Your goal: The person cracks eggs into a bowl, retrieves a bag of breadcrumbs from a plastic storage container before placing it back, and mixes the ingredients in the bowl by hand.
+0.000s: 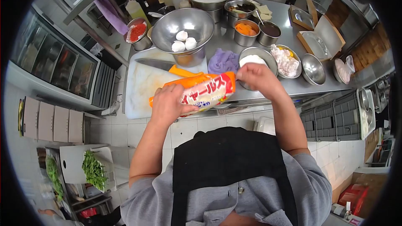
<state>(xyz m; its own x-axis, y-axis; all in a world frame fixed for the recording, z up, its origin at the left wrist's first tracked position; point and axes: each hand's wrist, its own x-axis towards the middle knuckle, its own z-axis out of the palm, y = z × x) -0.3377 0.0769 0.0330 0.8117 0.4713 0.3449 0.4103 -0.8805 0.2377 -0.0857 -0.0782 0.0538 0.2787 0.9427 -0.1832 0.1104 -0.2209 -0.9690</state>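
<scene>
Nearest the camera, a black apron (pixel 228 155) is worn over a grey shirt (pixel 150 205). Beyond it, an orange bag (pixel 207 91) with red Japanese lettering is held up in front of the body, over the near edge of the steel counter (pixel 224 37) and the right part of the white cutting board (pixel 140 88). The bag is grasped across its left part by the left hand (pixel 168 104), with the thumb laid over the front. At its right end, a corner appears to be pinched between the thumb and curled fingers of the right hand (pixel 258 78), though the exact contact is too small to be made out with certainty.

On the board, partly covered by the bag, a knife (pixel 155 63) is seen with its blade pointed left. Behind it, three white eggs or eggshells (pixel 190 43) are contained in a large steel bowl (pixel 163 27). A purple cloth (pixel 224 62) is bunched between that bowl and a second bowl (pixel 272 60), in which something white is held. To the right of this, pale, lumpy food with some yellow (pixel 287 60) is piled in another bowl.
</scene>
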